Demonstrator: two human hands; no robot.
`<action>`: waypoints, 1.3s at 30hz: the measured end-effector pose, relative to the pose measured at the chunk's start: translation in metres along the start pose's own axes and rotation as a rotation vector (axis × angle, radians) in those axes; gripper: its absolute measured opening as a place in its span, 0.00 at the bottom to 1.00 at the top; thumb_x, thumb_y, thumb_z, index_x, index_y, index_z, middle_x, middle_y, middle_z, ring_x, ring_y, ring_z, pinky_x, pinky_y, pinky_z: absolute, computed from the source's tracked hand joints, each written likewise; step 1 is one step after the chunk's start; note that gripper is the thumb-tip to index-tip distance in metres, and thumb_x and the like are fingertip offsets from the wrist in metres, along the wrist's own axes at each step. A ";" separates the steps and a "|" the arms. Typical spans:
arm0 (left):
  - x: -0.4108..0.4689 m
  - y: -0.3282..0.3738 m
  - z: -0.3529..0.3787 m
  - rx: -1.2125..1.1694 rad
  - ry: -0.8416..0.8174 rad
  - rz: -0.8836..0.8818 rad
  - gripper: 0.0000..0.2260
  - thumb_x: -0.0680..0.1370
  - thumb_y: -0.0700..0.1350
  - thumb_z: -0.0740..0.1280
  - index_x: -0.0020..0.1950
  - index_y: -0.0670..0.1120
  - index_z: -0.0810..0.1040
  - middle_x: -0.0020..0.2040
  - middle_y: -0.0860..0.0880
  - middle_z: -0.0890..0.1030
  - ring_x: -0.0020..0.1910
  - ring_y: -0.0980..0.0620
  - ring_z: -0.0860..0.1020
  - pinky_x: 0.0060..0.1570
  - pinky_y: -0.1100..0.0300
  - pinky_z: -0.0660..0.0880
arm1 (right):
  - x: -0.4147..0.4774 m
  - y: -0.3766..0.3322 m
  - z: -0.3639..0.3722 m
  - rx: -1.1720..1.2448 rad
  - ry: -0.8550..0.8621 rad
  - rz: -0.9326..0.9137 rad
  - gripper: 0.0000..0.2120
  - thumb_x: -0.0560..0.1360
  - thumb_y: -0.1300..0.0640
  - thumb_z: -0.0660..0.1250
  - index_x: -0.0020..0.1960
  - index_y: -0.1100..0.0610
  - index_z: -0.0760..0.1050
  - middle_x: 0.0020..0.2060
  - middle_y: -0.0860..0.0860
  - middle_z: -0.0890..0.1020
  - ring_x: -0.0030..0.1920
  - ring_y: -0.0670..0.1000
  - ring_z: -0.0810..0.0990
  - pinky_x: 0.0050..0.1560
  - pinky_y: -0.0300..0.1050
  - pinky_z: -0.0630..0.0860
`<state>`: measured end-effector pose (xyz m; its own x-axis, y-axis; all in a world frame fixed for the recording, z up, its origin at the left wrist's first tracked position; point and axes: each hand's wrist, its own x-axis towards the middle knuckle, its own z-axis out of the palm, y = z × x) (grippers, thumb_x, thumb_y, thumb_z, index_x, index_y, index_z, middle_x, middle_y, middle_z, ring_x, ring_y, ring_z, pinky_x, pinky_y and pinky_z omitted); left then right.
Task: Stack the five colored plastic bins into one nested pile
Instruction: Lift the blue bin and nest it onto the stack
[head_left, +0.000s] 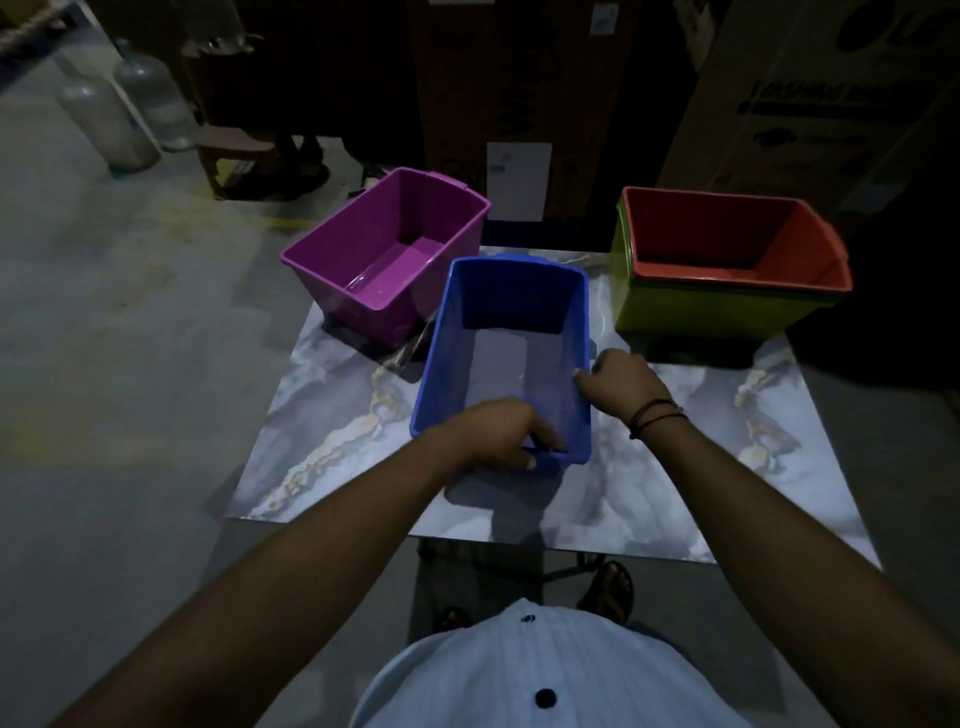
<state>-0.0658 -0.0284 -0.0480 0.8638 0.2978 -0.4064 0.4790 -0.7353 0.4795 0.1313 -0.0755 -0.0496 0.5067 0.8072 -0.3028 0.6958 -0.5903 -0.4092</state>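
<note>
A blue bin (498, 312) is in the middle of the marble-patterned table (727, 467), its near end raised a little off the top. My left hand (501, 434) grips its near rim. My right hand (621, 382) holds the right rim. A purple bin (363, 260) stands empty at the far left corner. At the far right an orange bin (810, 244) sits nested inside a yellow-green bin (691, 312), with a dark green rim showing between them.
Tall cardboard boxes (810, 104) stand behind the table. Large water jugs (150, 98) and a small wooden stool (234, 150) are on the grey floor at the back left. My feet in sandals (608, 587) show below the table's near edge.
</note>
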 end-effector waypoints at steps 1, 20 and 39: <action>-0.006 -0.003 -0.004 0.001 -0.053 -0.001 0.20 0.76 0.40 0.73 0.67 0.54 0.82 0.62 0.55 0.84 0.59 0.53 0.80 0.58 0.58 0.75 | 0.004 0.000 0.001 -0.014 0.041 -0.038 0.21 0.75 0.45 0.66 0.58 0.61 0.75 0.51 0.60 0.82 0.46 0.61 0.82 0.43 0.51 0.79; -0.086 -0.085 -0.005 -0.292 0.757 -0.716 0.24 0.76 0.36 0.63 0.73 0.46 0.69 0.71 0.38 0.71 0.63 0.34 0.76 0.57 0.42 0.77 | 0.001 0.012 0.008 0.012 0.308 -0.085 0.16 0.72 0.49 0.67 0.56 0.56 0.77 0.42 0.57 0.83 0.43 0.61 0.81 0.38 0.47 0.74; -0.046 -0.108 0.018 -0.882 0.774 -0.690 0.32 0.76 0.30 0.60 0.79 0.49 0.66 0.68 0.41 0.78 0.51 0.39 0.82 0.39 0.50 0.78 | -0.066 -0.061 -0.048 0.599 0.556 -0.494 0.10 0.75 0.56 0.71 0.45 0.60 0.71 0.38 0.52 0.75 0.36 0.47 0.72 0.37 0.34 0.68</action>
<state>-0.1599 0.0266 -0.0958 0.1358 0.9201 -0.3674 0.5328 0.2448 0.8100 0.0797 -0.0921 0.0363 0.5025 0.7606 0.4111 0.5973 0.0384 -0.8011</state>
